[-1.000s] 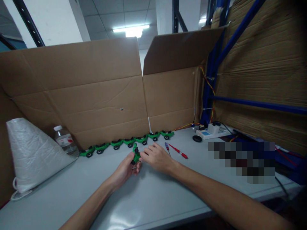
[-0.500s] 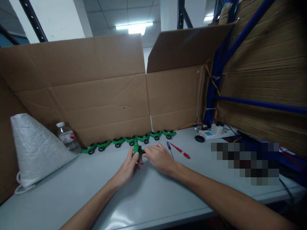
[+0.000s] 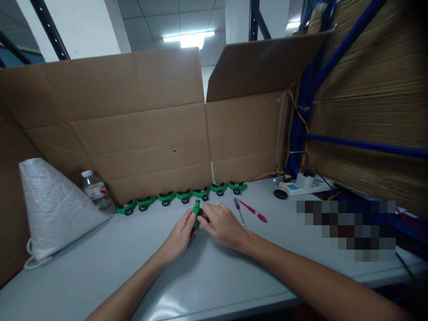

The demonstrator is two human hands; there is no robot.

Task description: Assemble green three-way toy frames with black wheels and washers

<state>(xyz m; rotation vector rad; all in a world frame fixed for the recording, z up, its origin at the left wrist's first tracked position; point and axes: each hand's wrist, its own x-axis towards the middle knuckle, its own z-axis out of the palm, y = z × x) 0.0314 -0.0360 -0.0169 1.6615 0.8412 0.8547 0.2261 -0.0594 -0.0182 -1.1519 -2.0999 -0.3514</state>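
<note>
Both my hands meet at the middle of the grey table [image 3: 214, 276] around one small green toy car [image 3: 196, 209] held upright, nose up. My left hand [image 3: 180, 234] grips its lower body with the fingers closed. My right hand [image 3: 222, 225] pinches a black wheel part on the car's right side. A row of several finished green toy cars with black wheels [image 3: 183, 196] stands behind my hands along the cardboard wall.
A red-handled screwdriver [image 3: 254, 211] and a smaller blue-handled one [image 3: 239, 209] lie right of my hands. A water bottle [image 3: 95, 191] and a white woven bag [image 3: 53, 209] stand at left. A power strip [image 3: 297, 187] with cables sits at back right. Cardboard [image 3: 133, 125] walls the table.
The toy car has been turned more upright between my hands, and my right fingers have closed in on its side. The camera has shifted slightly.
</note>
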